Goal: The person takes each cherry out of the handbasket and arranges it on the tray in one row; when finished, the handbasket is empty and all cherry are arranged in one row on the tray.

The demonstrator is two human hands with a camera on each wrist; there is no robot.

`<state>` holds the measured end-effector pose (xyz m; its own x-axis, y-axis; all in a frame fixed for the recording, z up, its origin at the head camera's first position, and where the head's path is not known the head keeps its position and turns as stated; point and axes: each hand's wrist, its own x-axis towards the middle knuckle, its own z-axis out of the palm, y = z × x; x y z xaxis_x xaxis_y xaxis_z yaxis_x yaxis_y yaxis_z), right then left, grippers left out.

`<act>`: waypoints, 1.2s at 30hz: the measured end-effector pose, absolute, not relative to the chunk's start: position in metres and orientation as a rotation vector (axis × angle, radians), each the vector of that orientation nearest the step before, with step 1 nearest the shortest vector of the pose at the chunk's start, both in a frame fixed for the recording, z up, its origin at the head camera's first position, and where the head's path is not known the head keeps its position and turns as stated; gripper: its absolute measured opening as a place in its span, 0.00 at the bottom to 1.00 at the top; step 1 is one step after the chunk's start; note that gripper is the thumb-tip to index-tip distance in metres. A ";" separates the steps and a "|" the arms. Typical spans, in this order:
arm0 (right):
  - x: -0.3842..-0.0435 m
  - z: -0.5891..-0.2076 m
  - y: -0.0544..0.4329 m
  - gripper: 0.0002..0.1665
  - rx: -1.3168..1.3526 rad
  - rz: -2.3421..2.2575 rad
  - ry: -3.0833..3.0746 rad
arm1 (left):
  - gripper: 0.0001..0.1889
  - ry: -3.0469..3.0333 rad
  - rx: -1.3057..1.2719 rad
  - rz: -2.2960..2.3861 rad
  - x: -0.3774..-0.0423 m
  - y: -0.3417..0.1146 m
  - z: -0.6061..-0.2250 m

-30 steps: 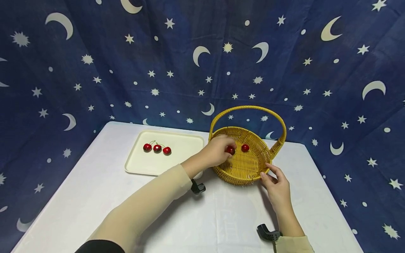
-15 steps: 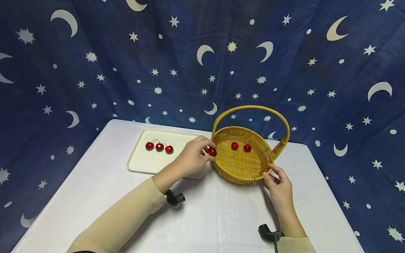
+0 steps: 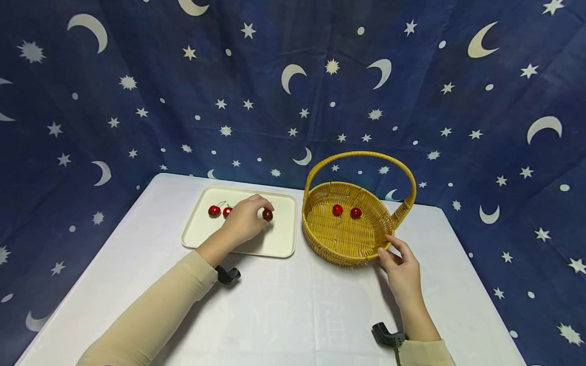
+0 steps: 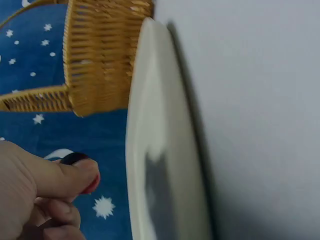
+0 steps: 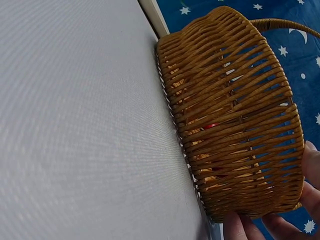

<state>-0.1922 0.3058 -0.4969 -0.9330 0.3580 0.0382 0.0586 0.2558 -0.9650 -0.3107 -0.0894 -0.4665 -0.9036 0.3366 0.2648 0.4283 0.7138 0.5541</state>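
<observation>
My left hand (image 3: 247, 220) pinches a dark red cherry (image 3: 267, 215) between thumb and fingertips, above the cream tray (image 3: 284, 239). In the left wrist view the same cherry (image 4: 92, 186) shows mostly behind the thumb. Two red cherries with stems, one at the left (image 3: 214, 211) and one partly covered (image 3: 227, 211), lie on the tray; the hand hides the tray's middle. My right hand (image 3: 403, 269) holds the near right rim of the yellow wicker basket (image 3: 348, 259), thumb and fingers at its edge. Inside the basket lie two cherries, one left (image 3: 337, 210) and one right (image 3: 355, 213).
The basket's tall arched handle (image 3: 361, 154) rises over its opening. Tray and basket stand side by side on a white-covered table (image 3: 284, 315). A dark blue curtain (image 3: 256, 76) with moons and stars hangs right behind the table.
The left hand has moved left out of the basket to over the tray, carrying the cherry it pinches. The right hand stays on the basket rim.
</observation>
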 end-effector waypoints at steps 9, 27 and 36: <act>-0.193 -0.496 0.306 0.29 -0.387 1.717 -2.295 | 0.18 -2.866 -0.622 -0.727 -0.319 -0.100 -0.478; -0.193 -0.496 0.305 0.28 -0.388 1.677 -2.310 | 0.18 -2.953 -0.578 -0.680 -0.327 -0.106 -0.484; -0.192 -0.497 0.305 0.28 -0.377 1.679 -2.305 | 0.15 -2.965 -0.628 -0.649 -0.328 -0.108 -0.481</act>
<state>-0.1921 0.3048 -0.4967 -0.9314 0.3591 0.0597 0.0535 0.2971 -0.9533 -0.3279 -0.1083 -0.4808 -0.9170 0.3788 0.1252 0.3964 0.8301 0.3921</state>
